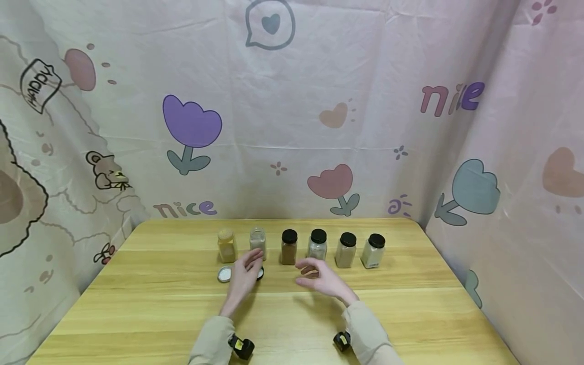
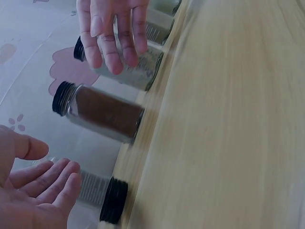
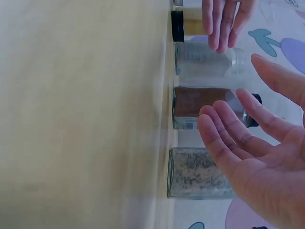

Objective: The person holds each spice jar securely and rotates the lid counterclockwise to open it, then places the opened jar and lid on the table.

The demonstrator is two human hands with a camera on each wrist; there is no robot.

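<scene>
Hovering near glass jars [image 1: 289,252], left hand [image 1: 245,272], right hand [image 1: 325,279]

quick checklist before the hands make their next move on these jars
1. Left hand empty: ok, fingers relaxed.
2. Right hand empty: ok, fingers relaxed.
3. Yellow jar and clear jar uncapped: ok, tops bare.
4. Two lids on the table: ok, in front of those jars.
5. Brown jar upright, cap on: ok.
6. Cap loose enough to twist easily: cannot tell.
</scene>
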